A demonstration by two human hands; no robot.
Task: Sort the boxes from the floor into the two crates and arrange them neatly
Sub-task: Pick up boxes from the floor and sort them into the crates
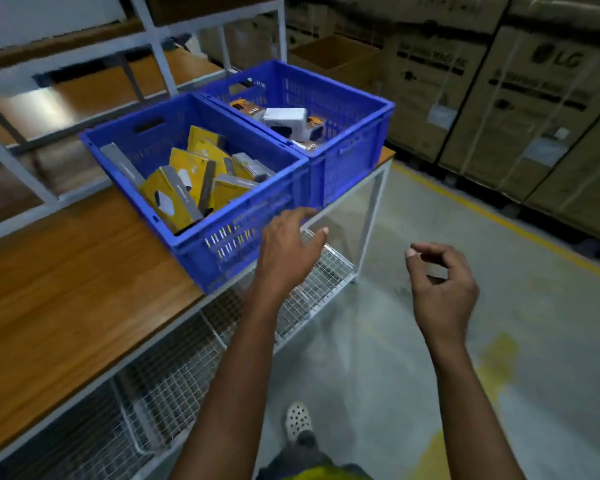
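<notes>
Left hand [288, 251], centre frame: fingers loosely spread, empty, just beside the near blue crate [243, 244]. Right hand [440, 282], centre right: half-curled, empty.

Two blue crates [243, 244], roughly ten boxes [174, 199].

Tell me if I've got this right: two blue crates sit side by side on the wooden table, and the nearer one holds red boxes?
Not quite. In the head view the boxes in the nearer crate are yellow and grey, not red. The rest stands: two blue crates, the farther crate beside it, sit on the wooden table.
</notes>
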